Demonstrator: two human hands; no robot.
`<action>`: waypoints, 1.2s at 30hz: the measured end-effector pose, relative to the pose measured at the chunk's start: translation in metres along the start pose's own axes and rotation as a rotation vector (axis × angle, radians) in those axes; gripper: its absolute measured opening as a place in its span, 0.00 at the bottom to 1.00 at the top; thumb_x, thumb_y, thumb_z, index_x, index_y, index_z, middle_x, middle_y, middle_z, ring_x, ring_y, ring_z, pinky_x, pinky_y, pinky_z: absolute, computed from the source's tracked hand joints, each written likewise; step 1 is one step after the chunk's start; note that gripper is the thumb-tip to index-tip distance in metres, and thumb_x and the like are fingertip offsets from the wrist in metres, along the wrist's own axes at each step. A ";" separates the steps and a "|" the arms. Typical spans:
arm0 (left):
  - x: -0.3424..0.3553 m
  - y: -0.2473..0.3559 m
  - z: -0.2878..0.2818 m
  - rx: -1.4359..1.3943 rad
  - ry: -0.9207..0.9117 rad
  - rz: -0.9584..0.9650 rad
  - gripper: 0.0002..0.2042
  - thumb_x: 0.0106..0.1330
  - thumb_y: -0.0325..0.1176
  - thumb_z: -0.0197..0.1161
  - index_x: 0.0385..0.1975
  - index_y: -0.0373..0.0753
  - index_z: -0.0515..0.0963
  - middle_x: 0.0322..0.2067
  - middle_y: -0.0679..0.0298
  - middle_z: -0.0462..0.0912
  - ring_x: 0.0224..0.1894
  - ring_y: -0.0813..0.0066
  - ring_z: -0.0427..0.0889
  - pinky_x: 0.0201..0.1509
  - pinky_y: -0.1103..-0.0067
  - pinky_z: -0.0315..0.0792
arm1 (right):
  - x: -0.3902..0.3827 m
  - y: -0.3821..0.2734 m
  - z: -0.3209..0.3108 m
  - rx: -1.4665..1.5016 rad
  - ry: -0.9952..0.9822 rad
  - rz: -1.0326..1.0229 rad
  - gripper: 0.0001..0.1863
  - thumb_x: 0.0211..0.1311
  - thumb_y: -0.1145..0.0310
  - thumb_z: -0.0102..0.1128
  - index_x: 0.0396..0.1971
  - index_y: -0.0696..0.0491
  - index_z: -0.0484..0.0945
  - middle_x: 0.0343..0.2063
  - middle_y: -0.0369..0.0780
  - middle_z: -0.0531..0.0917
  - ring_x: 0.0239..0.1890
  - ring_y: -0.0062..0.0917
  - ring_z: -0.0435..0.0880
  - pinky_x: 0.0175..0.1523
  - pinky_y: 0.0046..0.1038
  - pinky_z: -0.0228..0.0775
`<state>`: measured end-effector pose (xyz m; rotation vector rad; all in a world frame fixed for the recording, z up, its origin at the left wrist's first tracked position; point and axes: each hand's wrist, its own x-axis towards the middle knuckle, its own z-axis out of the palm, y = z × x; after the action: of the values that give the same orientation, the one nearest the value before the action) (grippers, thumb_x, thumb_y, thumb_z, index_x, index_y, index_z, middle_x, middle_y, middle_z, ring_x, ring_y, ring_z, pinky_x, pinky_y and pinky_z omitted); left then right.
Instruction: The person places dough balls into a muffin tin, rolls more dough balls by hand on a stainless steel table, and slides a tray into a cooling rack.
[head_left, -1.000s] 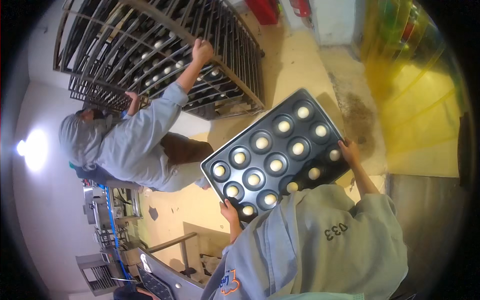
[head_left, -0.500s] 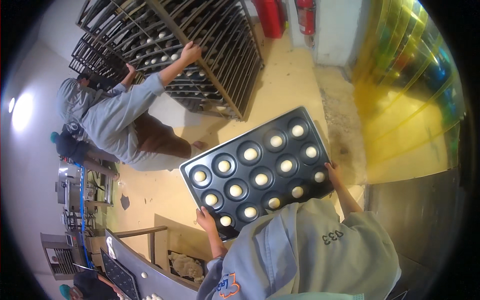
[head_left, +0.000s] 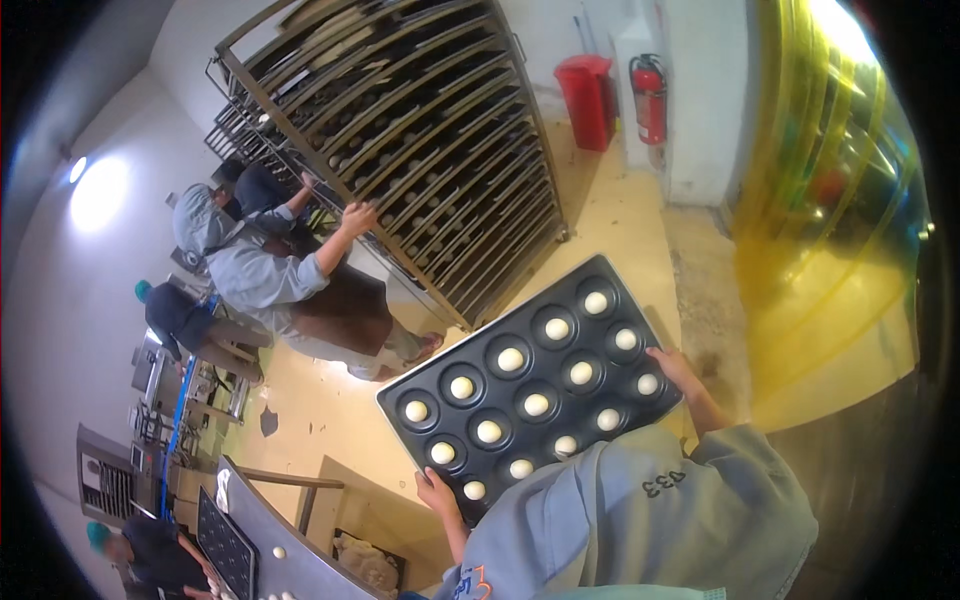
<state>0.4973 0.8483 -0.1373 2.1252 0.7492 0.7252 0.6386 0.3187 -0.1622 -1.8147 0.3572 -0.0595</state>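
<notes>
I carry a dark baking tray [head_left: 546, 367] with rows of round wells, tilted in front of my body. In each visible well sits one pale dough ball [head_left: 536, 405]. My left hand [head_left: 437, 494] is closed on the tray's near left edge, thumb on top. At the right edge, my right hand [head_left: 674, 370] grips the rim the same way. My grey sleeves and smock front cover part of the tray's near side, and the fingers under the tray are hidden.
A person in grey [head_left: 265, 270] holds a tall wheeled rack [head_left: 450, 180] loaded with trays, just ahead. Behind stand a red bin [head_left: 587, 100] and a fire extinguisher [head_left: 648, 100]. Yellow strip curtains [head_left: 800, 240] hang right. A metal table [head_left: 290, 540] is at lower left, with people beyond.
The rack and the person holding it appear farther right and lower as my view shifts. The tray sits slightly lower in view, still in both my hands.
</notes>
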 end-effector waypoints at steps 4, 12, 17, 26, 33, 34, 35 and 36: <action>-0.019 0.010 0.038 -0.048 0.026 0.030 0.15 0.74 0.33 0.54 0.32 0.24 0.71 0.24 0.40 0.75 0.26 0.47 0.69 0.36 0.59 0.68 | 0.056 0.047 -0.037 -0.070 -0.007 -0.053 0.23 0.64 0.56 0.65 0.50 0.60 0.83 0.41 0.44 0.89 0.43 0.29 0.87 0.51 0.31 0.75; -0.039 0.028 0.079 0.012 -0.112 -0.007 0.17 0.74 0.36 0.55 0.47 0.23 0.74 0.37 0.36 0.81 0.40 0.39 0.80 0.47 0.60 0.73 | 0.065 0.093 -0.097 0.073 0.037 0.012 0.20 0.65 0.58 0.64 0.48 0.59 0.84 0.38 0.44 0.90 0.41 0.28 0.87 0.50 0.31 0.75; -0.059 0.048 0.111 0.160 -0.252 0.002 0.29 0.77 0.47 0.51 0.59 0.21 0.68 0.47 0.30 0.80 0.51 0.32 0.79 0.55 0.57 0.72 | 0.072 0.101 -0.137 -0.057 0.065 0.010 0.22 0.64 0.53 0.65 0.42 0.60 0.85 0.33 0.48 0.89 0.37 0.36 0.88 0.46 0.37 0.76; -0.050 0.098 0.136 0.130 -0.083 0.225 0.22 0.80 0.43 0.46 0.36 0.24 0.75 0.34 0.33 0.79 0.38 0.30 0.76 0.42 0.54 0.70 | 0.107 0.056 -0.176 -0.346 0.188 0.096 0.28 0.66 0.46 0.59 0.46 0.59 0.84 0.38 0.58 0.86 0.44 0.53 0.85 0.49 0.45 0.75; 0.025 0.237 0.064 0.080 -0.065 0.323 0.17 0.77 0.38 0.51 0.39 0.26 0.76 0.32 0.43 0.81 0.34 0.50 0.77 0.42 0.60 0.71 | 0.123 -0.108 -0.229 -0.074 -0.129 -0.179 0.20 0.68 0.62 0.56 0.50 0.63 0.80 0.43 0.53 0.86 0.48 0.45 0.84 0.56 0.39 0.72; 0.042 0.259 0.051 0.149 -0.078 0.331 0.17 0.77 0.38 0.52 0.41 0.27 0.76 0.32 0.43 0.81 0.34 0.52 0.77 0.42 0.60 0.70 | 0.130 -0.119 -0.245 -0.165 -0.117 -0.286 0.19 0.66 0.64 0.57 0.50 0.62 0.80 0.44 0.52 0.85 0.47 0.43 0.83 0.57 0.37 0.72; 0.060 0.275 0.034 0.137 -0.096 0.381 0.17 0.77 0.38 0.52 0.41 0.27 0.77 0.32 0.44 0.81 0.34 0.52 0.78 0.43 0.60 0.71 | 0.136 -0.129 -0.256 -0.254 -0.109 -0.393 0.19 0.64 0.66 0.57 0.50 0.62 0.80 0.44 0.51 0.85 0.47 0.41 0.83 0.57 0.35 0.72; 0.076 0.285 0.010 0.135 -0.107 0.422 0.17 0.76 0.39 0.53 0.41 0.27 0.77 0.32 0.44 0.81 0.35 0.52 0.78 0.43 0.59 0.71 | 0.133 -0.140 -0.264 -0.163 -0.158 -0.429 0.20 0.62 0.67 0.58 0.51 0.63 0.79 0.45 0.51 0.85 0.48 0.38 0.83 0.58 0.34 0.71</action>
<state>0.6328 0.7419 0.1021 2.4580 0.2983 0.7864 0.7351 0.0678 0.0244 -2.0161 -0.1475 -0.1892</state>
